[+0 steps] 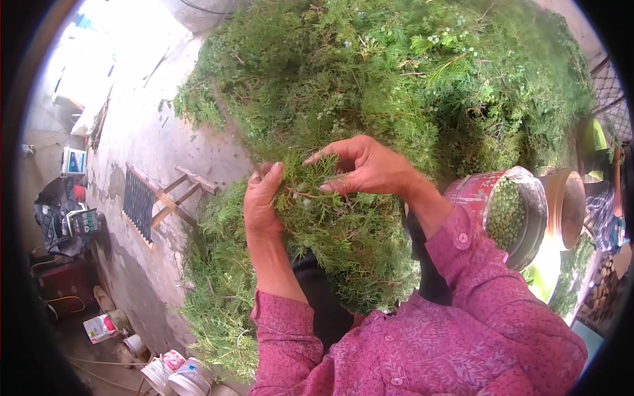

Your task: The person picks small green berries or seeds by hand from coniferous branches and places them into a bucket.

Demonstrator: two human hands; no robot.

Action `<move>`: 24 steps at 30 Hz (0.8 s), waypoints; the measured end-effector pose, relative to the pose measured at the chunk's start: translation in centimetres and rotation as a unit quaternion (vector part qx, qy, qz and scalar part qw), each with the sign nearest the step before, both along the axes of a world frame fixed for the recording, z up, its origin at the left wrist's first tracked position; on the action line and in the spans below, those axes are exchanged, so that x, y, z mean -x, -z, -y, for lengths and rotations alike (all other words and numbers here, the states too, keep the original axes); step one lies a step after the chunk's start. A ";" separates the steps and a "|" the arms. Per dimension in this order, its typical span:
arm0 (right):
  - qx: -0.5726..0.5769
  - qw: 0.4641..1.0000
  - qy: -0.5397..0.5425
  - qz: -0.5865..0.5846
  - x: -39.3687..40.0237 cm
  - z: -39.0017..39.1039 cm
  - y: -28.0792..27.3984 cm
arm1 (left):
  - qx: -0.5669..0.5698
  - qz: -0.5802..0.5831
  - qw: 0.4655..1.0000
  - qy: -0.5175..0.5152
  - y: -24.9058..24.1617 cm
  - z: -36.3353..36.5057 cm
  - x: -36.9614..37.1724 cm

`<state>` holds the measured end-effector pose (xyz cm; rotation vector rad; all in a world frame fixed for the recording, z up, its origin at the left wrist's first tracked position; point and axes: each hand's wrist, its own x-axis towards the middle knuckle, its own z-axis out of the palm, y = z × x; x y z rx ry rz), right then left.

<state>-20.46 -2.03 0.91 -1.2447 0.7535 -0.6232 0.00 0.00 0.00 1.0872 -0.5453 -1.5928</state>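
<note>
Nearest of all, two sleeves of pink patterned cloth [462,330] reach forward from the bottom of the view, with dark trousers showing between them under a heap of cut green sprigs on the lap [356,257]. Just beyond the sleeves, the left hand [263,198] is cupped upright against the left side of a small evergreen sprig [309,185], fingers together and curled at the tips so that they press into the foliage. The right hand [366,165] comes in from the other side, palm down, its fingers bent over the top of the same sprig and its thumb tucked beneath, pinching the greenery between them; the two hands nearly meet above it. Just beside the right forearm stands a red tin can [528,191] filled with small green berries [505,214], and next to that an earthen-coloured pot [571,208]. Off to the left, on the concrete floor [152,132], lies a small wooden frame with a dark grille [155,201]. Farther off, a great pile of green branches [396,72] fills the upper part of the view, dotted with pale berries.
</note>
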 end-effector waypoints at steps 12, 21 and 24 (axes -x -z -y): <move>0.056 0.997 0.011 0.060 -1.8 -0.4 0.8 | 0.012 -0.079 0.997 0.020 0.0 0.0 0.1; 0.237 0.965 0.097 -0.053 -1.7 -1.0 0.5 | 0.014 -0.057 0.998 0.020 -0.2 0.1 0.7; 0.148 0.984 0.067 -0.075 -1.8 -1.2 0.3 | 0.013 -0.061 0.998 0.015 -0.3 0.0 0.8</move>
